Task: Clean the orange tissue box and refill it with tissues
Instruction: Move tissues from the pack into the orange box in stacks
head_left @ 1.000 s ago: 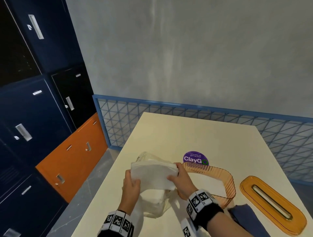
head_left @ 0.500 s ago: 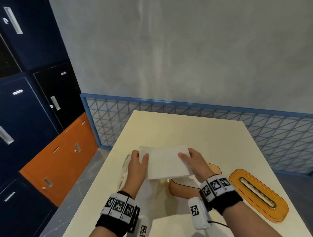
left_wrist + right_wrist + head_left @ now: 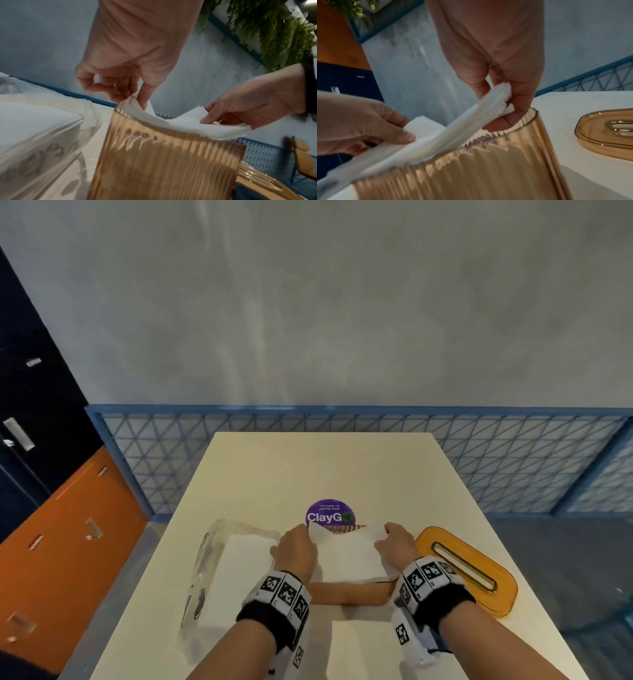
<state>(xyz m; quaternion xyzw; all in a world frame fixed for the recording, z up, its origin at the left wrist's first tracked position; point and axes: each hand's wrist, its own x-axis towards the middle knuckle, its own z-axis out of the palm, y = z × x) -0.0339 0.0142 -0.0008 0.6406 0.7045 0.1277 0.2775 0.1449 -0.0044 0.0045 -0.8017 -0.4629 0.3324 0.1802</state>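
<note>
The ribbed orange tissue box (image 3: 346, 594) (image 3: 164, 165) (image 3: 471, 173) stands open on the table in front of me. A white stack of tissues (image 3: 347, 556) (image 3: 185, 125) (image 3: 450, 129) lies across its rim, sagging into the opening. My left hand (image 3: 296, 549) (image 3: 130, 93) pinches the stack's left end, and my right hand (image 3: 394, 546) (image 3: 503, 105) pinches its right end. The box's orange lid (image 3: 469, 570) (image 3: 607, 128), with a slot, lies flat to the right.
A clear plastic pack of white tissues (image 3: 233, 573) (image 3: 34, 128) lies left of the box. A purple ClayGo sticker (image 3: 329, 515) is on the cream table (image 3: 342, 467) behind it. A blue mesh fence (image 3: 513, 460) and lockers (image 3: 41, 440) border the table.
Both hands carried the tissue stack from the plastic pack on the left, rightward and down onto the orange box's opening. My head view turned right, centring the box.
</note>
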